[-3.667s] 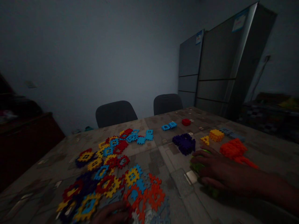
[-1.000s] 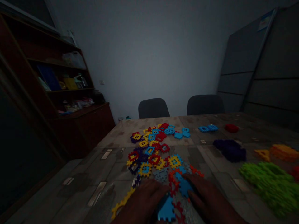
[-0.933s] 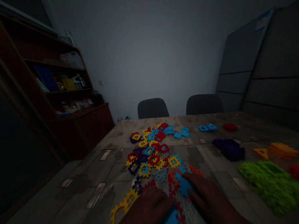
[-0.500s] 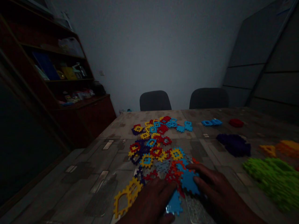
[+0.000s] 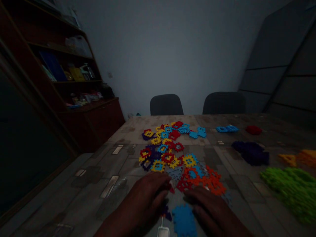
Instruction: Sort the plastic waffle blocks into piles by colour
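My left hand (image 5: 148, 194) is over the table's near part, fingers curled, with a bit of a red interlocking plastic piece (image 5: 171, 189) at its fingertips. Below that hand a dark purple piece (image 5: 167, 213) partly shows. A flat blue interlocking piece (image 5: 184, 220) lies between my hands, close to the camera. Beside it is my right hand (image 5: 209, 205), fingers stretched out and apart from the thumb, just in front of orange pieces (image 5: 213, 182) and red pieces (image 5: 184, 182). Grey pieces (image 5: 175, 172) lie beyond the fingertips.
A long spread of mixed pieces, such as a yellow window piece (image 5: 189, 160), runs up the table (image 5: 118, 171). Sorted heaps on the right are green (image 5: 291, 187), purple (image 5: 250, 152), orange (image 5: 306, 158), red (image 5: 253, 130) and blue (image 5: 227, 128). Two chairs (image 5: 166, 104) stand behind.
My right hand has drawn back toward me, uncovering the orange pieces. The blue piece now sits nearer me between my hands. My left hand has moved forward and curled; the yellow pieces beside it no longer show.
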### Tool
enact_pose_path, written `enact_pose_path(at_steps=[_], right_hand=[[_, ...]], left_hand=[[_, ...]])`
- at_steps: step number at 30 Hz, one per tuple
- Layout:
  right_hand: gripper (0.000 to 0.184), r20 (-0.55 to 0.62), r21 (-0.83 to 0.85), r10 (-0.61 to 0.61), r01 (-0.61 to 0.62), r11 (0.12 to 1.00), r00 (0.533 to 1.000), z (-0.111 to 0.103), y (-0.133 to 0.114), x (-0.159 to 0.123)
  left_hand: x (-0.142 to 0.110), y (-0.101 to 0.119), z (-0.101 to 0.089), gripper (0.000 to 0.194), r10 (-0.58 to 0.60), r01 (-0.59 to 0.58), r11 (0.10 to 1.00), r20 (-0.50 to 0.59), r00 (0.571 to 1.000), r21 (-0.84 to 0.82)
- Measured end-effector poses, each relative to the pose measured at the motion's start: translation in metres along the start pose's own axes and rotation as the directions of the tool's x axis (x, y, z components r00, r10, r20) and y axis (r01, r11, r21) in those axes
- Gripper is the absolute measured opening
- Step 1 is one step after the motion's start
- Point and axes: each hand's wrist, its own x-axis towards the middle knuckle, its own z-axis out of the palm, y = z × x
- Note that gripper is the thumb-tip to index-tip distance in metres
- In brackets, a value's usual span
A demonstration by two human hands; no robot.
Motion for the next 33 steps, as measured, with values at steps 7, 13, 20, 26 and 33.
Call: enact_pose_path(at_steps=[7,13,20,26,33], right_hand=[[0.032,0.076,-0.01,0.017,-0.016,1.0,0.997,-0.023,0.003,0.013],[0.022,0.18,-0.246,0.298,-0.25,0.936,0.938,-0.047,0.025,-0.002],[0.051,0.125,-0.266,0.204,-0.165,0.95,0.971,-0.041,0.059,-0.01],[0.03,0.162,-0.356,0.302,-0.23,0.906,0.939,-0.048,0.046,0.026],[0.032,0.203,-0.354,0.351,-0.266,0.897,0.914,-0.056,0.04,0.066]], left_hand=[[0.003,0.01,0.04,0.068,0.085,-0.127,0.985,0.308,0.948,0.118],[0.012,-0.002,0.067,0.067,0.159,-0.225,0.95,0.283,0.946,0.217],[0.011,-0.005,0.073,0.058,0.182,-0.265,0.916,0.277,0.943,0.302],[0.013,-0.004,0.075,0.059,0.131,-0.224,0.918,0.281,0.951,0.328],[0.01,-0.03,0.094,0.065,0.271,-0.31,0.91,0.171,0.947,0.275]])
